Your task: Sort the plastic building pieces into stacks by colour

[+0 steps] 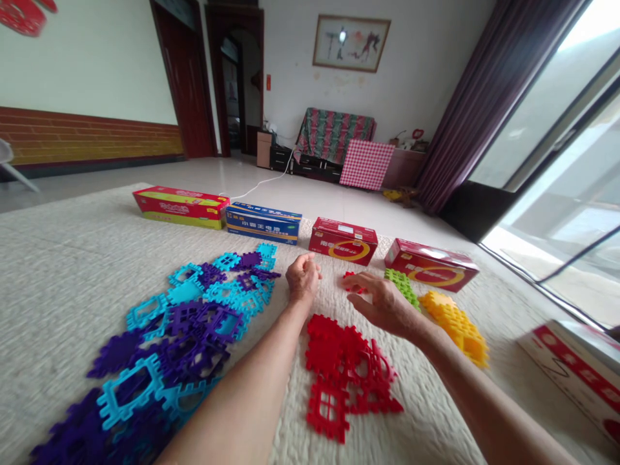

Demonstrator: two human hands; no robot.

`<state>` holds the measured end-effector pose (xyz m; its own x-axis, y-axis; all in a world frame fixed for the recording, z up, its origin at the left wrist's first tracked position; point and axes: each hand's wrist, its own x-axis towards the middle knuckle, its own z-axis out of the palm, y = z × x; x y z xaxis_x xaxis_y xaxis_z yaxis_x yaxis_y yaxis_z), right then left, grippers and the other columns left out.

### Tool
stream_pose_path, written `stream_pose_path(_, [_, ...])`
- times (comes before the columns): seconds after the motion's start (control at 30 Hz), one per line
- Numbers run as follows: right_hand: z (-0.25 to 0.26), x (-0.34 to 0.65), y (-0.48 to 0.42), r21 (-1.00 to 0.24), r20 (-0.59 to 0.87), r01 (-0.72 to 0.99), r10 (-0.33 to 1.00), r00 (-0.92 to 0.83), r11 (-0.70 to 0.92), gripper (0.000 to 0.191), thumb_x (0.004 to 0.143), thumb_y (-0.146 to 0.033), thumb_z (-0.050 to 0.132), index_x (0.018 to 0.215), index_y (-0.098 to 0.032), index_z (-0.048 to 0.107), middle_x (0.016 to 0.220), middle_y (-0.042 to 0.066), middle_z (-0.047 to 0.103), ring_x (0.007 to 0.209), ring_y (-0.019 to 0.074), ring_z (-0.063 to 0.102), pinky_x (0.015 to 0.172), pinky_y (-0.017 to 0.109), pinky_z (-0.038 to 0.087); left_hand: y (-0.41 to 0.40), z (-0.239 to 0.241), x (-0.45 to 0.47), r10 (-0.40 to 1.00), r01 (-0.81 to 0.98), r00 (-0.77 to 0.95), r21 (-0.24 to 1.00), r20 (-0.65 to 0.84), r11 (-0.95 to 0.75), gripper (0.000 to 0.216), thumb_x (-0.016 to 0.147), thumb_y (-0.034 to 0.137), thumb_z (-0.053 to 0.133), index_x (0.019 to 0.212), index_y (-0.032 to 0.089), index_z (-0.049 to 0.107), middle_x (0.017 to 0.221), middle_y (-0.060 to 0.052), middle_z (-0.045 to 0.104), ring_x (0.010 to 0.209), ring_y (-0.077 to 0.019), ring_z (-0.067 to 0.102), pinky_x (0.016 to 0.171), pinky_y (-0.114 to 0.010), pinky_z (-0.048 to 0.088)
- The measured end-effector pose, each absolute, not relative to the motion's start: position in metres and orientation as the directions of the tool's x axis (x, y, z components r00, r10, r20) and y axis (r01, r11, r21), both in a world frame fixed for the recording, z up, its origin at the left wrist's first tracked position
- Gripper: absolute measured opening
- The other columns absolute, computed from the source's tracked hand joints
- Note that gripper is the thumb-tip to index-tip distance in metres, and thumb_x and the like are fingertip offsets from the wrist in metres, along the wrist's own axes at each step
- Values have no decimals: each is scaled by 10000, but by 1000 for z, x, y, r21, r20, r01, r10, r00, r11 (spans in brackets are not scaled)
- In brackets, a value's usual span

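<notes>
My left hand (303,279) is closed in a loose fist just above the mat, its back toward me; whatever it may hold is hidden. To its right, my right hand (382,300) has its thumb and fingers apart. Its fingertips are over a small red plastic piece (347,276), partly covered by them; I cannot tell whether they touch it. Nearer me, between my forearms, lies a pile of red interlocking building pieces (324,352). Just beyond my right hand are green pieces (401,284), with yellow pieces (458,326) to their right.
Purple pieces (186,342) and light blue pieces (186,290) spread over the pale quilted mat (62,278) at left. Along the back stand a red-and-yellow box (179,206), a blue box (264,225) and two dark red boxes (343,242). A white-and-red box (576,368) sits at right.
</notes>
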<state>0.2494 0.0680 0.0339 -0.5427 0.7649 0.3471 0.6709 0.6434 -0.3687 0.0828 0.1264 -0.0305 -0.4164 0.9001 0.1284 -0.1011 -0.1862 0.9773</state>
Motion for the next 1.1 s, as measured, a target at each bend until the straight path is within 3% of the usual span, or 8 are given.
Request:
stream_pose_path(0.1, [34,241,43,-512,202,632,797,-569,582,266,873,-311,540,1096,-198,630,1052,66,694,780,154,658,742,312,533,126,-30,83,895,-117,-429,975,120,-187,322,777,186,442,1016,127,650,633,4,606,475,-100,553,474,-196,403])
stream_pose_path(0.2, [33,229,25,-516,135,642,795,-592,567,327,868,-386,561,1129,-199,621,1095,86,673,870,192,652,791,354,525,125,-30,83,899,-117,-423,977,113,-177,321,783,191,448,1026,131,649,630,2,602,482,-105,553,460,-196,393])
stream_pose_path(0.37, [27,213,18,-456,149,652,774,-615,606,265,822,-318,610,1040,-171,642,993,95,670,868,212,630,793,373,507,126,-31,84,900,-100,-420,980,116,-172,314,777,163,447,1013,134,653,626,0,613,470,-105,554,457,-196,402])
stream_pose_path(0.57, [19,224,26,-530,256,608,795,-550,591,307,829,-268,561,1131,-218,582,1055,71,665,905,192,633,801,351,521,126,-31,84,902,-72,-409,980,138,-183,310,776,168,458,1018,145,651,642,0,629,481,-107,569,457,-192,412])
stream_pose_path(0.77, [8,252,63,-340,510,747,780,-364,571,479,747,-208,562,1224,-198,523,1148,117,633,1045,252,608,886,414,492,126,-29,83,905,-59,-403,982,139,-178,302,770,155,457,998,136,656,617,12,614,463,-97,558,464,-186,414])
stream_pose_path(0.9, [8,264,92,-240,468,837,814,-344,491,493,717,-189,567,1209,-169,552,1097,133,657,1010,269,623,855,421,504,127,-31,83,905,-43,-397,982,150,-181,310,760,147,458,995,133,660,617,14,618,455,-100,565,468,-192,410])
stream_pose_path(1.1, [-1,270,117,-169,393,852,826,-403,496,525,700,-147,541,1225,-140,555,1147,159,641,1034,269,621,874,417,505,128,-33,83,911,-23,-389,987,138,-160,322,753,140,459,1005,146,659,620,21,619,460,-101,576,462,-189,397])
